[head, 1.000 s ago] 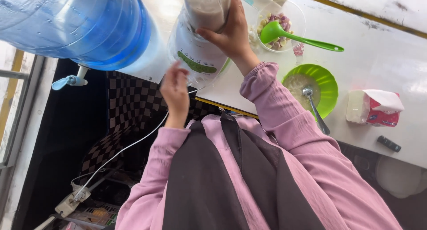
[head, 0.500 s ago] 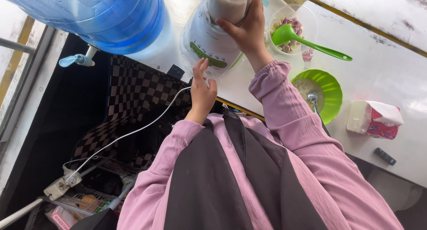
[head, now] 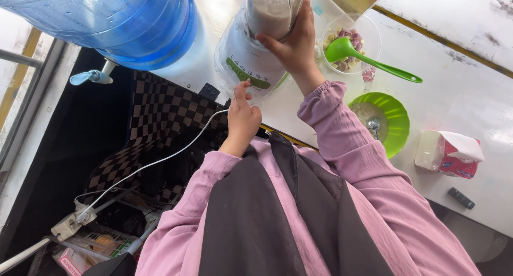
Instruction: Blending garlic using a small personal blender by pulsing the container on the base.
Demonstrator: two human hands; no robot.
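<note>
Right hand (head: 291,46) wrapped around blender jar (head: 272,9); left hand (head: 243,115), forefinger out and other fingers curled, touching white blender base (head: 240,57) just below it.

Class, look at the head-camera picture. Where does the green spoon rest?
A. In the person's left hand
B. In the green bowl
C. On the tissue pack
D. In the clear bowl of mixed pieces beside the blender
D: the green spoon lies with its scoop in the clear bowl next to the blender, while the green bowl holds a metal spoon.
</note>
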